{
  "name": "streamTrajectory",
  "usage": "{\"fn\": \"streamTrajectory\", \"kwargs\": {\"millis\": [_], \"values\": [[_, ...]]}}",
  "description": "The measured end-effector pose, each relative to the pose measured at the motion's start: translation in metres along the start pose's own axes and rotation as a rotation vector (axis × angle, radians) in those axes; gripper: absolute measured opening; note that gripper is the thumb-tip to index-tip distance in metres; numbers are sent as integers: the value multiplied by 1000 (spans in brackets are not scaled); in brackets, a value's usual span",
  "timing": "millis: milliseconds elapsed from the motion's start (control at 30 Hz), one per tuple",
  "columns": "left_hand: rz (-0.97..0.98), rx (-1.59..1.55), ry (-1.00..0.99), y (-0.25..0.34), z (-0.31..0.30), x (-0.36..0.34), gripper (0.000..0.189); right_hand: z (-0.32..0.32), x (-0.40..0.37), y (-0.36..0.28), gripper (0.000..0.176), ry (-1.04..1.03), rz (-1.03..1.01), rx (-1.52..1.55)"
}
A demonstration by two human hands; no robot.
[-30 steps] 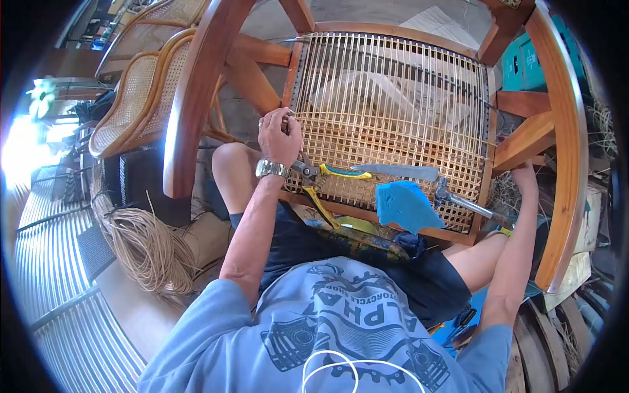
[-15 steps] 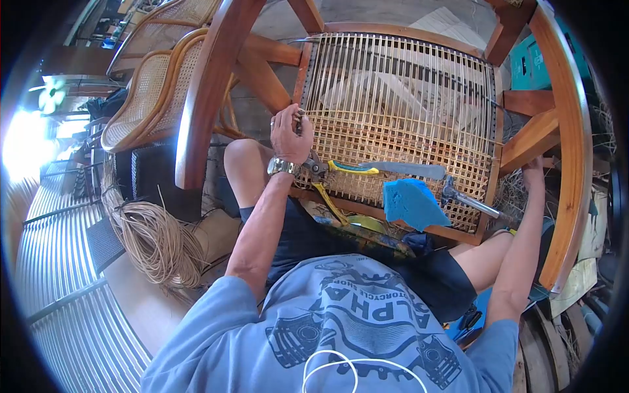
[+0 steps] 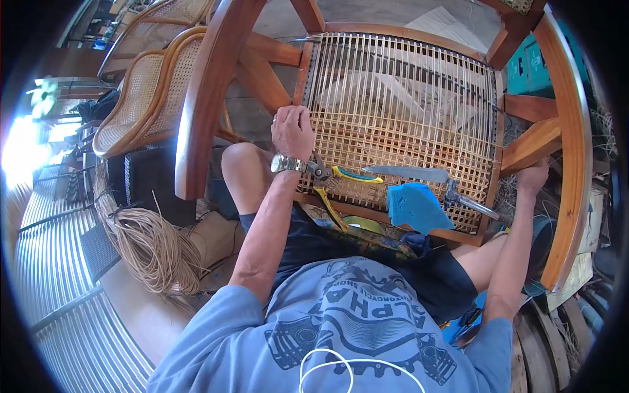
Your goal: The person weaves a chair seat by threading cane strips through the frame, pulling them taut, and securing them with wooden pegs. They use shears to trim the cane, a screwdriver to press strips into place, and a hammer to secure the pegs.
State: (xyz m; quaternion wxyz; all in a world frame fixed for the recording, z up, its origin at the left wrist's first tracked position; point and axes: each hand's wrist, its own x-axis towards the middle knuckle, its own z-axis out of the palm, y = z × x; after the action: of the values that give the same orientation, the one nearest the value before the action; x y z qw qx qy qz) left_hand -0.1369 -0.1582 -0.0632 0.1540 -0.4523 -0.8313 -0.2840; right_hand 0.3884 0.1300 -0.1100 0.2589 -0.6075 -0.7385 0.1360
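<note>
The left hand (image 3: 293,131), grip pressed together, touched the left rail of the brown wooden-framed, half-woven cane seat (image 3: 400,124); the right hand (image 3: 534,177) lay at its right rail, grip impossible to tell.

Two cane-backed wooden armchairs (image 3: 141,98) stand at the upper left on a grey concrete floor (image 3: 393,12). Hard white daylight (image 3: 19,150) floods in from the left edge, perhaps through an open doorway. A ribbed corrugated metal sheet (image 3: 59,275) runs along the lower left, teal plastic crates (image 3: 524,65) sit at the upper right, and weathered wooden planks (image 3: 557,334) lie at the lower right.
</note>
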Motion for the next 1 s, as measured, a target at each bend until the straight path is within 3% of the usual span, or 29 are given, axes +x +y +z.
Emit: {"fn": "streamTrajectory", "kwargs": {"millis": [33,167,200,233,267,367,433,500,633,700,733,800,900,1000], "values": [[123,47,40,0,-2,-1,15,-2,-3,-5,48,36,56,-221],[72,-69,-80,-5,-13,-5,32,10,-3,39,46,37,-14,-361],[30,-170,-118,-7,-15,-8,41,17,6,84,40,-93,77,-6],[-13,-269,-158,-8,-17,-10,51,7,5,57,34,-222,167,351],[77,-192,-148,-9,-20,-11,59,-15,-2,33,38,-335,245,322],[49,-216,-143,-6,-22,-13,59,-26,-2,23,39,-499,432,370],[50,-180,-154,-3,-23,-13,60,-13,1,42,40,-506,457,465],[57,-139,-169,-1,-26,-13,60,0,3,58,37,-360,261,435],[84,-94,-200,1,-27,-13,62,4,5,50,40,-250,227,457],[125,-66,-197,-1,-27,-11,64,18,10,78,39,-211,69,238],[138,-48,-219,-1,-29,-8,65,12,5,62,39,-211,75,243],[156,-29,-240,1,-34,-2,66,-14,0,2,36,-138,46,-25],[102,-60,-349,5,-42,11,67,-14,2,8,34,-209,87,-268],[231,-15,-449,4,-50,23,66,-13,3,5,36,-192,149,-252]]}}
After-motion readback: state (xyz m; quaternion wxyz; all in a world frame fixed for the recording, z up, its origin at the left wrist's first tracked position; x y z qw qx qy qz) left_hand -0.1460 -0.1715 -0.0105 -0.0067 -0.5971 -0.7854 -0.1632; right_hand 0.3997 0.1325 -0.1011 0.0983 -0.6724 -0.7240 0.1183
